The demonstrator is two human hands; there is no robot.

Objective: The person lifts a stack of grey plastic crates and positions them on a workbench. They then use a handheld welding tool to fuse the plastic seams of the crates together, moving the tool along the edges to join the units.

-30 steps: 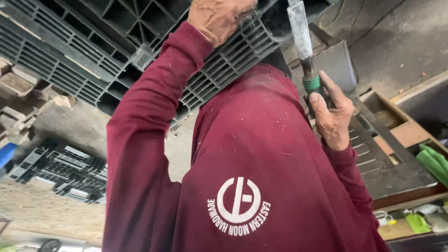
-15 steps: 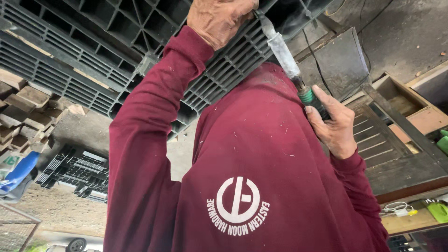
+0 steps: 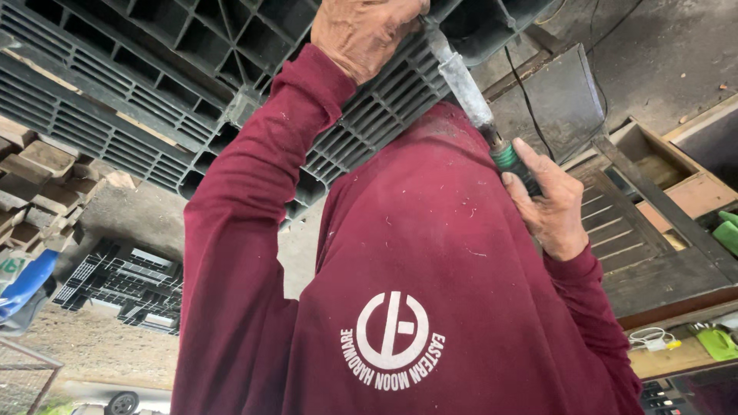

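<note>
left hand (image 3: 365,34) is gripping the grey blade (image 3: 460,73) by the black pallet (image 3: 192,84); right hand (image 3: 550,204) is clutching its green handle (image 3: 509,159)

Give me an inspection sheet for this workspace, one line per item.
surface: black plastic pallet, its ribbed grid facing the camera.
job's things: tool with a grey shaft and a green collar, angled against the pallet.
clutter: wood blocks stacked at left; green items at right.
grippers: left hand closed at the tool's upper end; right hand closed on its handle.
cables: thin black cable; white cable coil.
surroundings: second pallet lower left; wooden boxes at right.
</note>
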